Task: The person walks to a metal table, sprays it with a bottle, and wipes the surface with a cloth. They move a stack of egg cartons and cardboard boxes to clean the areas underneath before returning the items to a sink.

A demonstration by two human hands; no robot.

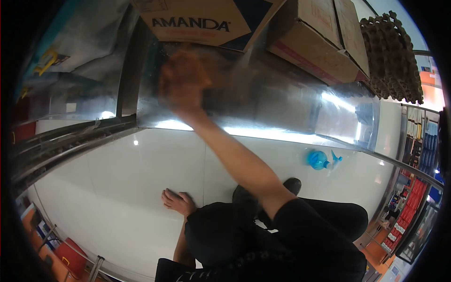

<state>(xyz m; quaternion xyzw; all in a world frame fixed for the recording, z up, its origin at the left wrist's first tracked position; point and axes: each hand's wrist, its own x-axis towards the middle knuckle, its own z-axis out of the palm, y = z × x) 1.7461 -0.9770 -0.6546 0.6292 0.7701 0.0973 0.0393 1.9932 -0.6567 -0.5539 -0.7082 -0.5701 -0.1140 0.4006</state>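
My right hand [184, 96] reaches up and forward, blurred by motion, with an orange cloth [188, 68] under its fingers. The cloth is against the shiny metal panel [272, 103], just below a cardboard box marked AMANDA [197, 23]. Lower down, beside my bent knee, my left hand [178, 201] hangs or rests above the pale tiled floor [141, 164]; its fingers are somewhat apart and hold nothing. On the floor to the right lies a blue spray bottle [318, 160], tipped on its side.
A second cardboard box [319, 42] and a stack of egg trays [392, 56] stand on top at the upper right. Metal rails [75, 150] run along the left. Shelves with red packets [413, 199] are at the right, and a red chair [70, 256] is at lower left.
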